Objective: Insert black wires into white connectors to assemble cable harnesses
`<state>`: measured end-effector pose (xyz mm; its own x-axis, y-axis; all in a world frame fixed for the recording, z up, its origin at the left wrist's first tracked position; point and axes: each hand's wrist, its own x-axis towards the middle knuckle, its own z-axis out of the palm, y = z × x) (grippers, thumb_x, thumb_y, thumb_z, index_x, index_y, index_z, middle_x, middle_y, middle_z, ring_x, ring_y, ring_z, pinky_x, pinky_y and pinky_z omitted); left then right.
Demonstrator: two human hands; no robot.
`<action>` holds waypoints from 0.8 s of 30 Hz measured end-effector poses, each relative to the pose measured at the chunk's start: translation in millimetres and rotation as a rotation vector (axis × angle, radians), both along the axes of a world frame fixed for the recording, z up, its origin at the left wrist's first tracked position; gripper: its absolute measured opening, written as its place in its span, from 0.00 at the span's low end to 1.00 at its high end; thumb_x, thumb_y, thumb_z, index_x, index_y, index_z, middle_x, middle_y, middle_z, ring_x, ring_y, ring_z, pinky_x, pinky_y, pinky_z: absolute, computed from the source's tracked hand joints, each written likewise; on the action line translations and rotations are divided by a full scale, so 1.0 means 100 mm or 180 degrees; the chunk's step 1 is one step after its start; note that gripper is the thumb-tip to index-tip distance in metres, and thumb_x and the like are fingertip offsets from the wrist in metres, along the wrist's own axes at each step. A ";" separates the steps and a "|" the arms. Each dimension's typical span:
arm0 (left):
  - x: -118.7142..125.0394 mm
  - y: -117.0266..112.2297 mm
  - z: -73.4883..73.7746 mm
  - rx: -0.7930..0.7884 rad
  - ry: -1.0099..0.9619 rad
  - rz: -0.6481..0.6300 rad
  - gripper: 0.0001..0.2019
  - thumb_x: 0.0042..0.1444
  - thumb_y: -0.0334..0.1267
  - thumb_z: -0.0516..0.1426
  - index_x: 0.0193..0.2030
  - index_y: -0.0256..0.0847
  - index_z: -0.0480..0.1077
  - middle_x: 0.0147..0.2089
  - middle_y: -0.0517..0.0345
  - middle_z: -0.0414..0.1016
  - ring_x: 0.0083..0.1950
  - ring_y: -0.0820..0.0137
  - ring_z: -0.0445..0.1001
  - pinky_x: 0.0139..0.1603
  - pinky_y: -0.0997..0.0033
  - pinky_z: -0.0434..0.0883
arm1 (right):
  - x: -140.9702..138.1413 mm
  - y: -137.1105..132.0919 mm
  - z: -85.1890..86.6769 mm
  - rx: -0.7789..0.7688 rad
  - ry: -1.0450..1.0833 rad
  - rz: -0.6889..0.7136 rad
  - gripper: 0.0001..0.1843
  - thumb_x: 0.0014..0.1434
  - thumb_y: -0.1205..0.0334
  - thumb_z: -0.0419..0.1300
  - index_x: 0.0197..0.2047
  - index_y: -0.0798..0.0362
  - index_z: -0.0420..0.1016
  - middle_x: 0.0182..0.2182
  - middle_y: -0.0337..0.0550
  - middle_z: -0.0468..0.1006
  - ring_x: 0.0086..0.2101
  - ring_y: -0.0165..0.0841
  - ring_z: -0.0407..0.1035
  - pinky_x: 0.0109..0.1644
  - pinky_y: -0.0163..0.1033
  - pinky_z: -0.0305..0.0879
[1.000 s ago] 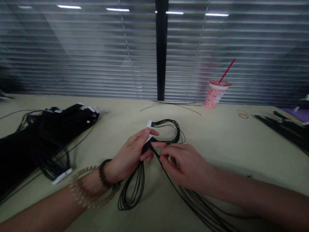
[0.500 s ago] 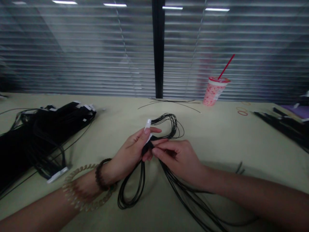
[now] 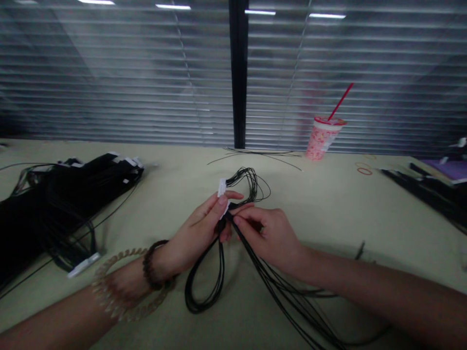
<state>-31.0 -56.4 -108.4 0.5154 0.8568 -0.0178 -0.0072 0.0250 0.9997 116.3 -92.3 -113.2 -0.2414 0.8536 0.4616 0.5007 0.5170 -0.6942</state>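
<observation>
My left hand [image 3: 204, 223] is closed on a black wire harness [image 3: 251, 248], its thumb against a white connector [image 3: 222, 187] that points up. From the connector thin black wires arc to the right and come back to the fingers. A loop of the wires hangs below the left hand. My right hand [image 3: 272, 233], thumb and forefinger pinched together, meets the same wires just right of the left fingers. Loose wire lengths run down from there, under the right forearm, to the bottom edge. What exactly lies between the right fingertips is partly hidden.
A heap of black harnesses [image 3: 73, 209] with white connectors lies at the left. At the back are loose thin wires [image 3: 255, 153] and a pink cup [image 3: 321, 141] with a red straw. Rubber bands [image 3: 365, 171] and more black cables [image 3: 419, 194] are at the right.
The right fingertips have moved slightly up, and the wires below them hang straighter. The loop under my left hand has shifted a little right; the connector stands more upright.
</observation>
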 end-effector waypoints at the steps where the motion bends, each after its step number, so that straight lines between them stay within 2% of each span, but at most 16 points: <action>1: 0.00 0.00 -0.01 0.0035 0.0022 0.0011 0.18 0.58 0.47 0.44 0.51 0.43 0.61 0.18 0.65 0.60 0.21 0.75 0.59 0.23 0.77 0.57 | 0.01 0.01 0.00 0.0047 -0.0097 -0.0029 0.10 0.57 0.69 0.50 0.29 0.55 0.71 0.27 0.36 0.75 0.26 0.23 0.66 0.32 0.28 0.58; 5: 0.01 0.00 -0.03 0.0258 0.0127 0.0047 0.17 0.58 0.46 0.45 0.51 0.43 0.62 0.21 0.64 0.62 0.22 0.74 0.61 0.24 0.76 0.58 | 0.05 0.03 0.00 0.0100 -0.0486 -0.0172 0.10 0.55 0.68 0.51 0.26 0.56 0.70 0.21 0.35 0.72 0.20 0.23 0.62 0.26 0.28 0.54; 9: 0.02 -0.01 -0.03 0.0377 0.0204 -0.0007 0.16 0.59 0.44 0.45 0.51 0.44 0.61 0.26 0.62 0.65 0.26 0.74 0.62 0.28 0.75 0.61 | 0.10 0.06 -0.01 0.0352 -0.1095 -0.0183 0.10 0.57 0.66 0.49 0.30 0.56 0.71 0.26 0.39 0.75 0.24 0.25 0.65 0.29 0.30 0.55; 16: -0.01 -0.04 -0.04 0.0653 0.0446 -0.0251 0.17 0.59 0.43 0.45 0.53 0.44 0.59 0.30 0.60 0.65 0.31 0.72 0.63 0.35 0.74 0.63 | 0.10 0.07 0.04 0.0050 -0.1617 -0.0426 0.09 0.56 0.64 0.50 0.28 0.56 0.69 0.23 0.40 0.74 0.20 0.27 0.65 0.24 0.31 0.53; 21: -0.01 -0.06 -0.01 0.0707 0.0543 -0.0439 0.16 0.59 0.42 0.45 0.53 0.46 0.60 0.33 0.59 0.65 0.33 0.72 0.63 0.37 0.75 0.63 | 0.08 0.00 0.10 0.0581 -0.2528 -0.0603 0.11 0.57 0.62 0.48 0.34 0.56 0.70 0.25 0.44 0.76 0.21 0.34 0.68 0.22 0.36 0.50; 24: 0.00 -0.07 0.02 0.0809 0.0608 -0.0479 0.15 0.59 0.41 0.45 0.51 0.45 0.62 0.34 0.59 0.66 0.34 0.71 0.63 0.38 0.75 0.63 | 0.09 -0.03 0.15 0.0717 -0.2754 -0.0529 0.10 0.56 0.60 0.51 0.34 0.55 0.71 0.28 0.45 0.76 0.24 0.34 0.69 0.22 0.36 0.52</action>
<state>-31.3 -63.7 -106.3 0.6442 0.7609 0.0781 0.1655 -0.2382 0.9570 124.9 -95.6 -98.2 -0.4632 0.8198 0.3367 0.8803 0.4696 0.0675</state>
